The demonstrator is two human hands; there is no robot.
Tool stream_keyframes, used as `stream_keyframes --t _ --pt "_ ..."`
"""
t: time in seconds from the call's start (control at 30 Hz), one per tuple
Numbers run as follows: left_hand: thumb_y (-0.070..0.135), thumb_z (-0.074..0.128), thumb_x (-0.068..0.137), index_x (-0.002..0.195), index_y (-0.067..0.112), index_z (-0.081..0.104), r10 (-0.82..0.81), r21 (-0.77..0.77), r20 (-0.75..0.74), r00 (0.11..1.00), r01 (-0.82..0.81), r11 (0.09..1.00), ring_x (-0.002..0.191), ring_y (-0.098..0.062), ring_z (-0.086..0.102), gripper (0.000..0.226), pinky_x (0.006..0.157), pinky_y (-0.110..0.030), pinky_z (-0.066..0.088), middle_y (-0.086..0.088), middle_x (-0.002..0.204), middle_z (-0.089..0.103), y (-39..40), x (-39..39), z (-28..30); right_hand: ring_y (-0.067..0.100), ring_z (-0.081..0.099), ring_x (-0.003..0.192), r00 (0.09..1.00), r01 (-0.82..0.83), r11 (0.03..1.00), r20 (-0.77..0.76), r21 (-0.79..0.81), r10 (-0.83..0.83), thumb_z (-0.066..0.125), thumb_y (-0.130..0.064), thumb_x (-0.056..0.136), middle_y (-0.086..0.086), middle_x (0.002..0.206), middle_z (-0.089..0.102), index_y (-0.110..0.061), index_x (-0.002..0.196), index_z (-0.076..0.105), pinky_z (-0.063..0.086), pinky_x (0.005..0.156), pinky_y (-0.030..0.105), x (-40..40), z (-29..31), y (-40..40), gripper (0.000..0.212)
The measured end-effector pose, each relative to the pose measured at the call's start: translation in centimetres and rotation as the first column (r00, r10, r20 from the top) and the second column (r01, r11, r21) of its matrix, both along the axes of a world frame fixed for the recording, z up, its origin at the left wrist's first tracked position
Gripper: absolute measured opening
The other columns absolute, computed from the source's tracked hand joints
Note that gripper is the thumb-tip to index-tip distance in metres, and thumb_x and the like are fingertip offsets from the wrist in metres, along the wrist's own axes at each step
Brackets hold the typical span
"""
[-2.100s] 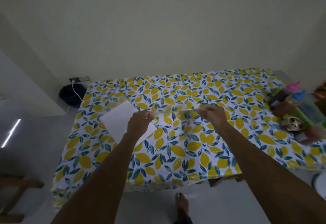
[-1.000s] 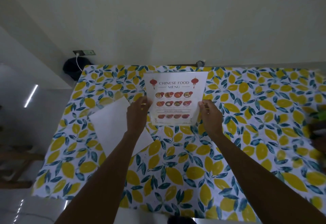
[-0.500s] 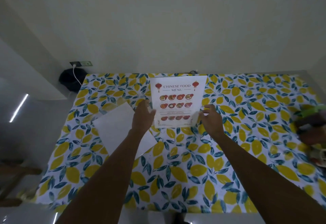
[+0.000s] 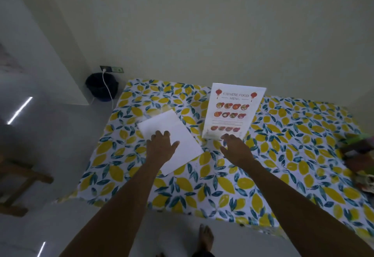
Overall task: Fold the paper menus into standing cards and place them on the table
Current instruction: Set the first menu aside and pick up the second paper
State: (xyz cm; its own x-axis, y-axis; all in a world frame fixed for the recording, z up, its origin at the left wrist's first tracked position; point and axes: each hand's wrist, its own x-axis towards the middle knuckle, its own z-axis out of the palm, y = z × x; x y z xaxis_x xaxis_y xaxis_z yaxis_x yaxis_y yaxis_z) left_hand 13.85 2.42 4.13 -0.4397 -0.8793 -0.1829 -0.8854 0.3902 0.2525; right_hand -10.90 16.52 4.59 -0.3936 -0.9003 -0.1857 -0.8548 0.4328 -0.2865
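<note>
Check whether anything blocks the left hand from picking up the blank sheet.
Nothing visible does. The left hand already lies flat on the blank sheet, which sits uncovered on the tablecloth; the standing menu is off to its right.

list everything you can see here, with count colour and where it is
standing menu card: 1, white with red print, upright at the table's far side
blank sheet: 1, white, flat on the table, left of the card
tablecloth: 1, white with yellow lemons, over the table
bin: 1, dark, on the floor by the wall
cable: 1, white, from the wall socket
cluttered items: blurred, right edge
left hand: on the blank sheet
right hand: open, just before the card
foot: bare, on the floor
</note>
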Motion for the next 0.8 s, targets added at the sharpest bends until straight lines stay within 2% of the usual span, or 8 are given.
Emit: stream_keyframes --t 0.17,0.33,0.53,0.63,0.73,0.8 --pt "0.060 0.047 0.092 0.126 0.015 0.051 0.023 -0.025 0.071 0.997 -0.022 0.999 0.116 -0.035 0.053 0.057 0.096 -0.045 0.042 -0.016 0.126 0.052 0.0 5.5 -1.6 0.035 0.052 0.113 0.994 -0.104 0.993 -0.035 0.054 0.106 0.049 -0.037 0.094 0.013 0.123 0.055 -0.014 0.131 0.045 0.052 0.084 0.048 4.5 -0.3 -2.1 0.043" --pt "0.061 0.046 0.092 0.133 0.013 0.047 0.065 0.033 0.113 0.991 -0.069 0.997 0.129 -0.037 0.045 0.063 0.103 -0.049 0.038 -0.019 0.142 0.045 -0.9 7.8 -3.6 0.033 0.052 0.115 0.985 -0.174 0.982 -0.006 0.077 0.175 0.050 -0.036 0.094 0.012 0.122 0.054 -0.017 0.128 0.045 0.051 0.085 0.046 7.3 -1.9 -4.7 0.039" --pt "0.062 0.047 0.092 0.134 0.012 0.046 0.098 0.068 0.157 0.983 -0.110 0.992 0.122 -0.037 0.051 0.065 0.099 -0.048 0.042 -0.019 0.139 0.047 -2.8 7.6 -5.9 0.032 0.052 0.117 0.974 -0.226 0.967 0.031 0.114 0.224 0.053 -0.033 0.093 0.011 0.124 0.053 -0.017 0.128 0.046 0.050 0.088 0.047 7.9 -5.1 -9.3 0.039" --pt "0.061 0.049 0.090 0.134 0.012 0.045 0.149 0.191 0.119 0.982 -0.170 0.967 0.120 -0.038 0.053 0.066 0.099 -0.049 0.044 -0.018 0.136 0.048 -4.6 6.6 -7.4 0.033 0.050 0.116 0.976 -0.216 0.971 0.025 0.098 0.215 0.056 -0.032 0.091 0.012 0.122 0.052 -0.016 0.127 0.048 0.051 0.084 0.045 7.6 -7.0 -11.7 0.040" --pt "0.058 0.051 0.091 0.139 0.011 0.041 0.250 0.374 0.037 0.968 -0.245 0.894 0.123 -0.040 0.050 0.068 0.099 -0.049 0.045 -0.022 0.137 0.047 -6.2 5.0 -8.4 0.038 0.049 0.113 0.985 -0.168 0.982 -0.025 0.090 0.171 0.059 -0.028 0.086 0.017 0.121 0.049 -0.012 0.123 0.050 0.053 0.074 0.047 7.3 -8.7 -13.5 0.041" --pt "0.054 0.053 0.092 0.138 0.009 0.041 0.255 0.374 0.019 0.967 -0.243 0.895 0.121 -0.041 0.051 0.065 0.097 -0.046 0.045 -0.025 0.133 0.049 -6.7 4.1 -8.5 0.044 0.049 0.110 0.991 -0.128 0.985 -0.026 0.114 0.131 0.060 -0.023 0.083 0.023 0.120 0.049 -0.007 0.120 0.051 0.054 0.074 0.050 7.2 -9.7 -14.3 0.042"
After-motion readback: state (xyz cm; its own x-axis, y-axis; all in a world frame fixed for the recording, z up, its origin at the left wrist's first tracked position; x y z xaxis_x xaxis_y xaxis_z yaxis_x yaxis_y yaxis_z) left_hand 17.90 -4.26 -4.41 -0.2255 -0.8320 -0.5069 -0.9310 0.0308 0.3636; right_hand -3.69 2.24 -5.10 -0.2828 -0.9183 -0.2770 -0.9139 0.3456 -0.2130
